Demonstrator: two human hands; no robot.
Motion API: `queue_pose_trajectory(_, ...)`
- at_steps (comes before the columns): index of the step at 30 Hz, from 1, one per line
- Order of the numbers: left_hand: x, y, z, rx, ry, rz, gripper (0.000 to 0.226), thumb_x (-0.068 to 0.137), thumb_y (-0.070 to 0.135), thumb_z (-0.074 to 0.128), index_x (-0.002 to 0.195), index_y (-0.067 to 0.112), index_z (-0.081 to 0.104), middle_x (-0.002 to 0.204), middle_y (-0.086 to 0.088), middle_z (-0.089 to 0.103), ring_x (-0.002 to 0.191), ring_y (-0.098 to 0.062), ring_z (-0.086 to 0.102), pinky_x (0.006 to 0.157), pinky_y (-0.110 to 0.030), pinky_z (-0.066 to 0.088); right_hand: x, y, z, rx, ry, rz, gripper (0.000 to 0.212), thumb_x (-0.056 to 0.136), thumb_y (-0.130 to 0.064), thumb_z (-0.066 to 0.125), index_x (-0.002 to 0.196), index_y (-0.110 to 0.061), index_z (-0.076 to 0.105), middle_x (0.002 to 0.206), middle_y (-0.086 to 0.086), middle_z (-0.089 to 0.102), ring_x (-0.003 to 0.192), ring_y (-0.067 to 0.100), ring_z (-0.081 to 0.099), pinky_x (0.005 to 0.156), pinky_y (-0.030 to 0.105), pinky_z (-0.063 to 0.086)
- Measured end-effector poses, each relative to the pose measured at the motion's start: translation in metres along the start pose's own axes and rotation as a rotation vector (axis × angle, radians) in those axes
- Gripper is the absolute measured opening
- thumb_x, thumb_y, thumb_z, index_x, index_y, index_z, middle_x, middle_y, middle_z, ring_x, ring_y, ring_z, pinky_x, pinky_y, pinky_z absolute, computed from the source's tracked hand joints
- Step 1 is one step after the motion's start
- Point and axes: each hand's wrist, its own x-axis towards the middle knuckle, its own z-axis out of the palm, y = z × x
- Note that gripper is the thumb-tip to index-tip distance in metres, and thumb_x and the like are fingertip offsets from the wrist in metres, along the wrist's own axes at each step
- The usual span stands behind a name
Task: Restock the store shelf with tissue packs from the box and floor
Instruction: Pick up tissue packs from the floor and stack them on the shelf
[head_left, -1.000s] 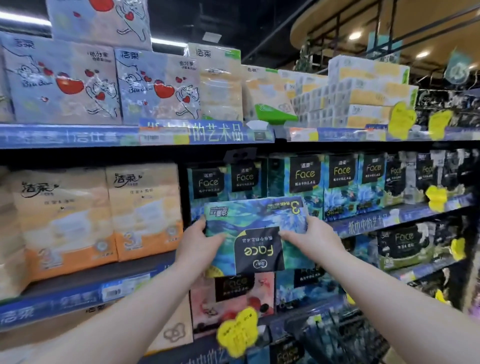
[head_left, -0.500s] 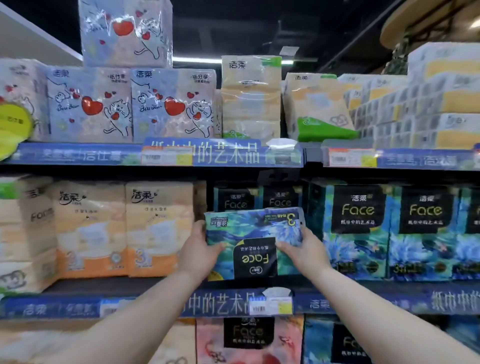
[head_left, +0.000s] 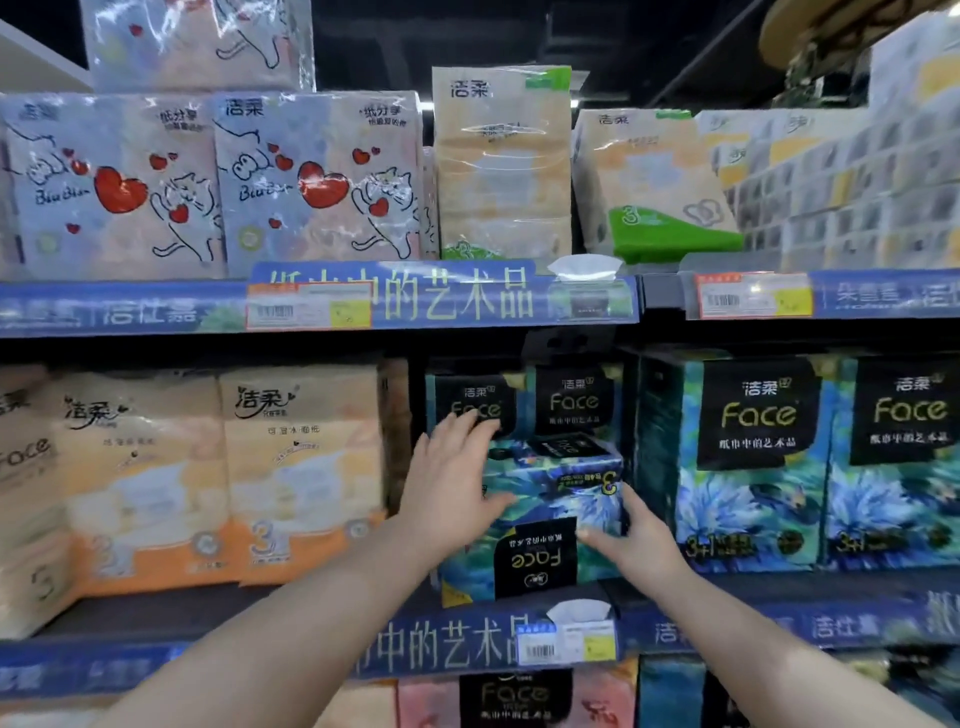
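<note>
A blue floral Face tissue pack (head_left: 540, 519) stands upside down on the middle shelf (head_left: 156, 613), in the gap in front of two darker Face packs (head_left: 524, 400). My left hand (head_left: 452, 488) lies against its left side with the fingers straight and spread. At the pack's lower right edge my right hand (head_left: 628, 540) touches it with extended fingers. Neither hand curls round the pack.
Orange tissue packs (head_left: 218, 478) fill the shelf to the left, and larger blue Face packs (head_left: 753, 462) stand to the right. White cat-print packs (head_left: 218, 182) and green-trimmed packs (head_left: 654, 182) line the shelf above. Price tags (head_left: 566, 644) hang on the shelf rails.
The pack went from being held in front of the shelf to standing on it. Both hands loosened their hold and now rest flat against it; the view moved closer.
</note>
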Motion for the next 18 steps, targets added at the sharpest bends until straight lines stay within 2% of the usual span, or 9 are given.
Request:
queue_pose_trajectory(4, 0.028, 0.021, 0.011, 0.168, -0.234, -0.022, 0.100, 0.075, 0.068, 0.057, 0.150, 0.025, 0.009, 0.159, -0.004, 0.012, 0.146, -0.027, 0.010, 0.118, -0.049, 0.005, 0.005, 0.004, 0.006, -0.005, -0.018, 0.054, 0.105, 0.078, -0.031, 0.075, 0.151, -0.013, 0.002, 0.152, 0.005, 0.030, 0.136, 0.023, 0.036, 0.104, 0.031, 0.036)
queue_pose_trajectory(5, 0.032, 0.022, 0.014, 0.217, -0.276, -0.026, 0.100, 0.074, 0.070, 0.056, 0.150, 0.026, 0.009, 0.159, -0.005, 0.014, 0.146, -0.028, 0.012, 0.118, -0.049, 0.007, 0.007, 0.006, 0.006, -0.026, -0.024, 0.066, 0.103, 0.077, -0.033, 0.075, 0.150, -0.012, 0.006, 0.150, 0.006, 0.034, 0.135, 0.023, 0.038, 0.105, 0.031, 0.037)
queue_pose_trajectory(7, 0.034, 0.023, 0.017, 0.256, -0.315, -0.016, 0.090, 0.078, 0.068, 0.053, 0.150, 0.028, 0.014, 0.157, -0.004, 0.022, 0.143, -0.028, 0.022, 0.114, -0.048, 0.021, 0.011, 0.009, 0.006, -0.088, -0.041, 0.073, 0.095, 0.078, -0.035, 0.074, 0.149, -0.011, 0.016, 0.148, 0.006, 0.038, 0.134, 0.023, 0.039, 0.103, 0.031, 0.039)
queue_pose_trajectory(9, 0.033, 0.021, 0.017, 0.238, -0.290, -0.005, 0.079, 0.082, 0.065, 0.050, 0.148, 0.032, 0.019, 0.154, -0.002, 0.030, 0.140, -0.026, 0.031, 0.104, -0.043, 0.037, 0.012, 0.008, 0.005, -0.096, -0.030, 0.059, 0.086, 0.079, -0.032, 0.073, 0.146, -0.011, 0.023, 0.145, 0.006, 0.041, 0.133, 0.023, 0.040, 0.102, 0.030, 0.039)
queue_pose_trajectory(11, 0.030, 0.016, 0.013, 0.187, -0.253, -0.021, 0.075, 0.083, 0.064, 0.049, 0.147, 0.035, 0.021, 0.154, 0.001, 0.031, 0.140, -0.022, 0.032, 0.102, -0.039, 0.039, 0.012, 0.003, 0.004, -0.080, 0.000, 0.014, 0.081, 0.079, -0.029, 0.074, 0.143, -0.011, 0.027, 0.142, 0.006, 0.045, 0.131, 0.022, 0.042, 0.101, 0.030, 0.040)
queue_pose_trajectory(15, 0.027, -0.001, 0.006, -0.053, -0.103, -0.161, 0.070, 0.082, 0.063, 0.053, 0.144, 0.038, 0.031, 0.148, 0.008, 0.041, 0.133, -0.018, 0.043, 0.096, -0.031, 0.043, 0.014, -0.010, 0.001, -0.062, 0.061, -0.063, 0.099, 0.079, -0.033, 0.073, 0.150, -0.014, 0.007, 0.151, 0.007, 0.033, 0.137, 0.024, 0.036, 0.107, 0.035, 0.037)
queue_pose_trajectory(18, 0.023, -0.015, 0.006, -0.374, 0.018, -0.316, 0.067, 0.082, 0.056, 0.059, 0.141, 0.029, 0.040, 0.141, 0.004, 0.051, 0.127, -0.021, 0.050, 0.097, -0.032, 0.045, 0.015, -0.017, 0.001, 0.032, 0.091, -0.077, 0.107, 0.076, -0.039, 0.074, 0.151, -0.018, 0.001, 0.153, 0.004, 0.027, 0.138, 0.024, 0.033, 0.109, 0.037, 0.034)
